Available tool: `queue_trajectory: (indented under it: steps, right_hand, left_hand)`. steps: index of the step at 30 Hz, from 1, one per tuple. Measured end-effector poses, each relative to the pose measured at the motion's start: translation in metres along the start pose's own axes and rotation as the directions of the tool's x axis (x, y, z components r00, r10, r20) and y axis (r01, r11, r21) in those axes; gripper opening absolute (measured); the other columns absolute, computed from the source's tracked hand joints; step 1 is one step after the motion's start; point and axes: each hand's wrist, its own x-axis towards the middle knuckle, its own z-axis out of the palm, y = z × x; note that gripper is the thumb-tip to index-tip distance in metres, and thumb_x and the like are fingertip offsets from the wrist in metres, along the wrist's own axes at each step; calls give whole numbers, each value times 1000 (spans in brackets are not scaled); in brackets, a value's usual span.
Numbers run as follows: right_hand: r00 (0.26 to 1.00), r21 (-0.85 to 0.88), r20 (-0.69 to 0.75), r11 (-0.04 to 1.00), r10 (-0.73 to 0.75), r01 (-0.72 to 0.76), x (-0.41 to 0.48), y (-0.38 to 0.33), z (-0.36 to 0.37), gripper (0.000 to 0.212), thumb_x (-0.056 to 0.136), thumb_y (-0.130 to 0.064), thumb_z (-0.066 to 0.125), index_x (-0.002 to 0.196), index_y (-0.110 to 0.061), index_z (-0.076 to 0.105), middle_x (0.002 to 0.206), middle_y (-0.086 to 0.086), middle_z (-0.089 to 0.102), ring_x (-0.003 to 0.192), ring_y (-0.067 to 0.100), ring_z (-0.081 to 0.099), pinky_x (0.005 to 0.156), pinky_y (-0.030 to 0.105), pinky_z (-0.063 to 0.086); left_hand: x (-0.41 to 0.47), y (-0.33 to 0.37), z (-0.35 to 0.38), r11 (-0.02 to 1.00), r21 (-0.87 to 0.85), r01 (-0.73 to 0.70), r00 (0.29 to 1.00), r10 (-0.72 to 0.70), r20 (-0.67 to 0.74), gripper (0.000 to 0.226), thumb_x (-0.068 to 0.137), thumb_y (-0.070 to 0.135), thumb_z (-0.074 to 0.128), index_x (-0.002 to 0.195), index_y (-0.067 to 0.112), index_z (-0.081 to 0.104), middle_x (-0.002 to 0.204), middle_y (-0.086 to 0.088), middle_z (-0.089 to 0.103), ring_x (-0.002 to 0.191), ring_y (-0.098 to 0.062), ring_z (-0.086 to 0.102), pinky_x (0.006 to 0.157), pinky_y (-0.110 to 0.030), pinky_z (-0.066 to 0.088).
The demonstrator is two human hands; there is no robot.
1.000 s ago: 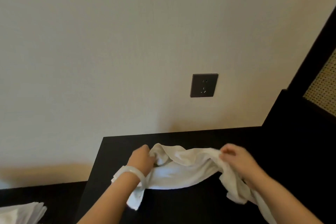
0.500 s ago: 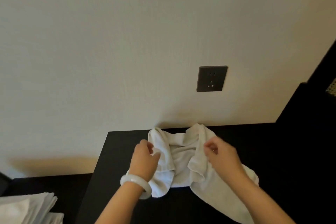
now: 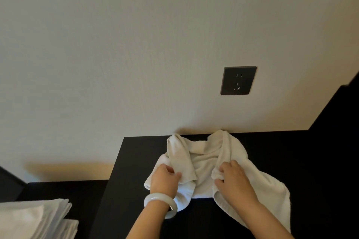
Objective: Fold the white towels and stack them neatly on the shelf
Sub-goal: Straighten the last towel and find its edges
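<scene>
A crumpled white towel [image 3: 206, 153] lies on the black shelf top [image 3: 136, 161], its far folds reaching the wall. My left hand [image 3: 164, 179], with a pale bangle on the wrist, pinches a fold on the towel's left side. My right hand [image 3: 233, 180] grips a bunched fold on the right side. The towel's right end trails toward me under my right forearm. A stack of folded white towels [image 3: 33, 219] sits at the lower left on a lower dark surface.
A cream wall rises right behind the shelf, with a dark power socket [image 3: 238, 80] above the towel. A black panel [image 3: 334, 122] stands along the right side. The shelf's left edge drops to the lower surface.
The towel has been drawn in from a wide spread and pushed back against the wall. Both hands have come nearer to me and now hold folds lower on the cloth.
</scene>
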Motion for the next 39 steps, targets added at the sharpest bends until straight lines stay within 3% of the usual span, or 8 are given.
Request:
queue_trajectory:
  steps: [4,10,15,21,29,32,35,39]
  right_hand:
    - [986,316,-95,943,139,-102,-2,3,-8,16,100,-28,54,84,-27,57,85,-8,60,76,5,59,66,16,47]
    - [939,676,-344,696,7,243,-47,-29,-58,15,95,-23,59,103,-34,65,96,-20,67,91,-4,63,74,8,49]
    - [971,614,-236,771,-27,171,-77,-43,-66,13,95,-25,58,102,-32,66,99,-15,67,93,4,64,84,21,55]
    - [924,584,-379,788,54,194,-91,-32,-70,12,94,-25,59,89,-36,61,91,-16,65,86,3,61,72,13,47]
    - [899,402,-303,813,-316,421,-96,-25,-90,29,85,-13,72,84,-40,61,104,-21,59,107,-2,53,86,7,41]
    - [947,318,-101,892,-305,321,-100,-31,-104,27,85,-36,72,98,-46,51,104,-23,48,105,-7,48,83,3,37]
    - [960,266,-164,927,-226,263,-100,-33,-108,19,88,-35,69,94,-46,54,95,-20,48,94,-5,51,77,6,40]
    - [963,398,-216,887,-159,236,-101,-17,-110,26,83,-22,73,77,-46,64,70,-16,61,76,-5,58,64,8,45]
  left_hand:
    - [-14,9,-4,991,-44,-125,992,126,5,19,95,18,56,78,12,52,71,1,48,63,-9,44,55,-14,38]
    - [-66,62,-32,854,-426,-298,905,394,157,5,93,7,62,94,3,62,73,-9,65,61,-15,60,63,-22,53]
    - [-99,78,-40,831,-503,-238,904,379,199,20,90,7,66,107,10,56,80,-17,71,56,-15,63,60,-23,54]
    - [-108,73,-40,821,-541,-182,915,344,213,14,91,0,62,104,7,61,72,-14,71,55,-26,68,60,-28,57]
    - [-108,70,-39,817,-558,-146,902,341,264,16,95,-4,52,103,1,65,79,-21,72,72,-38,72,73,-41,61]
    - [-108,68,-36,825,-548,-135,896,338,288,21,95,-6,48,105,0,66,82,-21,73,76,-36,73,80,-46,59]
    - [-107,68,-29,831,-550,-85,882,320,346,27,94,-11,42,104,-2,65,78,-19,72,71,-28,72,75,-36,61]
    - [-95,61,-16,901,-108,-420,846,432,313,39,90,-2,42,90,29,67,76,3,69,72,-4,59,70,-12,47]
